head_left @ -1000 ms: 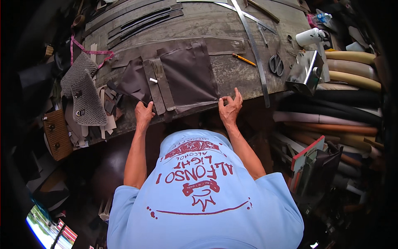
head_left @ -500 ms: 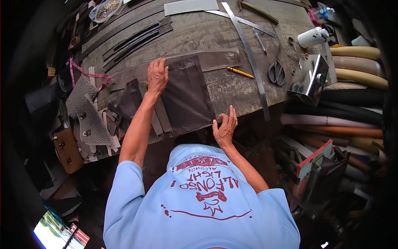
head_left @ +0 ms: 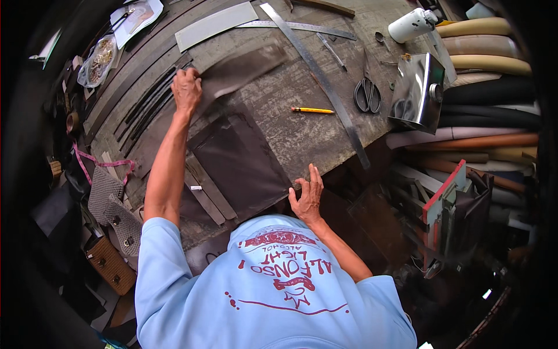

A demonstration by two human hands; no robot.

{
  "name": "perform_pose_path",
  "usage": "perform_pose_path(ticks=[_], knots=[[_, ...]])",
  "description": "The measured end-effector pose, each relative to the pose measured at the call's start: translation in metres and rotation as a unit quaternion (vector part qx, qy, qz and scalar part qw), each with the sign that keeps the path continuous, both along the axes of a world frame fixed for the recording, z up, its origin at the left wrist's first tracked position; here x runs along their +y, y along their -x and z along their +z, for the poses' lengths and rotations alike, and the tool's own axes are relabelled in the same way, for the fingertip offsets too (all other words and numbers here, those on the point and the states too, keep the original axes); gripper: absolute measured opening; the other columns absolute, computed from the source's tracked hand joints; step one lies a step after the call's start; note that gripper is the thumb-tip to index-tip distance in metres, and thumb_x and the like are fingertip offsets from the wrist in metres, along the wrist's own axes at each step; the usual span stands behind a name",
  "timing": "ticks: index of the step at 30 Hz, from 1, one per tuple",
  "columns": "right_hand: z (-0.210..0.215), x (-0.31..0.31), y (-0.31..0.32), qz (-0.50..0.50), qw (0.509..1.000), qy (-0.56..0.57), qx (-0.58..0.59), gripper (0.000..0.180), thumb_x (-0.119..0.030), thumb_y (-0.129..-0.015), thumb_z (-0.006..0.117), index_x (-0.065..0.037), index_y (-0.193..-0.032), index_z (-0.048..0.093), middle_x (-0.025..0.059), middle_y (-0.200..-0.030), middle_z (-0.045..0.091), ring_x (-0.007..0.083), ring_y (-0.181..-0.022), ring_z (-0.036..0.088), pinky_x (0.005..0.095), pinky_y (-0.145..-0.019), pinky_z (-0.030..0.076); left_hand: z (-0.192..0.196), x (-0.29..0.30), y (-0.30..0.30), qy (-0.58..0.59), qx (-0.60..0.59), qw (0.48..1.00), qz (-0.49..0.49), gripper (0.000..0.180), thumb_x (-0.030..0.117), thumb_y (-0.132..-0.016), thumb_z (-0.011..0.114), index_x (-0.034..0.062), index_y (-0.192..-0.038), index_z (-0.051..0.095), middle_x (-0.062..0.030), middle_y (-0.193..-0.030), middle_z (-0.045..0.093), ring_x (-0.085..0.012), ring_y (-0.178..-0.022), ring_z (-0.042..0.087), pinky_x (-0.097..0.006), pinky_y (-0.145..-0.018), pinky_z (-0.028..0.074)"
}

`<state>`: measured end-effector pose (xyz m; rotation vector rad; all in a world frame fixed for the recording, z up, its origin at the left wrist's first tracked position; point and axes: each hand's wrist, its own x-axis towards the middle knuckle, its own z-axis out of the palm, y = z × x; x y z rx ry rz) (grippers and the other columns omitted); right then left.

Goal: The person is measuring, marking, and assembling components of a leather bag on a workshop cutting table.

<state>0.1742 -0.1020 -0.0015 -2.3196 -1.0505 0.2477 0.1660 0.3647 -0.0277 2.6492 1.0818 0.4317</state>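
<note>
- At a worn workbench [head_left: 302, 134], the person's left hand [head_left: 186, 88] reaches far across, fingers curled onto the end of a long brown leather strip [head_left: 244, 70].
- The right hand [head_left: 307, 195] lies flat, fingers spread, pinning the near corner of a dark leather panel [head_left: 241, 166] at the bench edge.
- Laying out cut pieces appears under way; placing the strip likely calls for careful alignment.
- Pencil [head_left: 312, 110], scissors [head_left: 367, 94] and steel ruler [head_left: 317, 75] lie well apart.

Clear plastic bag [head_left: 97, 60] of small brass-coloured bits, far left of bench. White paper sheet [head_left: 138, 14] just beyond it. No screens, no signs.
</note>
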Motion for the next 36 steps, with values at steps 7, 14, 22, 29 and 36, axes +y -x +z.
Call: perform_pose_path(ticks=[7,14,22,29,36], knots=[[0.003,-0.002,-0.005,0.003,1.000,0.010,-0.011,0.030,-0.011,-0.085,0.068,-0.004,-0.110,0.054,0.0252,-0.155,0.024,0.0426,-0.144,0.024,0.0534,-0.114,0.024,0.064,-0.094,-0.009,-0.056,-0.088,0.989,-0.100,0.032,0.004,-0.084,0.067,0.0039,-0.115,0.060,-0.0153,-0.111,0.057,-0.0321,-0.103,0.056,-0.042,-0.086,0.044],[0.002,-0.004,-0.011,0.039,0.999,0.005,-0.035,0.030,-0.013,-0.085,0.069,-0.004,-0.111,0.056,0.0237,-0.155,0.026,0.0415,-0.144,0.023,0.0560,-0.114,0.022,0.034,-0.251,0.074,0.040,0.027,0.990,-0.132,0.050,0.016,-0.082,0.069,0.0009,-0.127,0.054,-0.0187,-0.137,0.045,-0.0373,-0.134,0.038,-0.049,-0.107,0.033],[0.012,-0.046,-0.096,-0.086,0.993,-0.019,-0.082,0.036,-0.015,-0.087,0.067,-0.003,-0.116,0.051,0.0260,-0.155,0.025,0.0448,-0.141,0.027,0.0546,-0.113,0.025,0.015,-0.244,0.047,0.047,0.028,0.994,-0.094,0.057,0.026,-0.089,0.064,0.0014,-0.137,0.046,-0.0163,-0.150,0.037,-0.0356,-0.144,0.027,-0.051,-0.113,0.022],[0.015,-0.072,-0.155,-0.107,0.991,0.028,-0.074,0.051,-0.008,-0.085,0.068,-0.004,-0.130,0.046,0.0262,-0.156,0.019,0.0475,-0.134,0.036,0.0507,-0.106,0.037,0.004,-0.247,0.029,0.005,0.061,0.995,-0.079,0.062,0.033,-0.097,0.058,0.0037,-0.148,0.039,-0.0131,-0.157,0.033,-0.0325,-0.148,0.024,-0.055,-0.118,0.010],[0.011,-0.071,-0.172,-0.078,0.994,0.023,-0.072,0.065,0.000,-0.079,0.061,-0.005,-0.140,0.042,0.0267,-0.151,0.025,0.0486,-0.124,0.047,0.0485,-0.098,0.046,-0.001,-0.247,0.013,-0.010,0.007,0.998,-0.060,0.062,0.034,-0.096,0.059,0.0034,-0.147,0.039,-0.0148,-0.158,0.032,-0.0334,-0.149,0.022,-0.055,-0.119,0.010]])
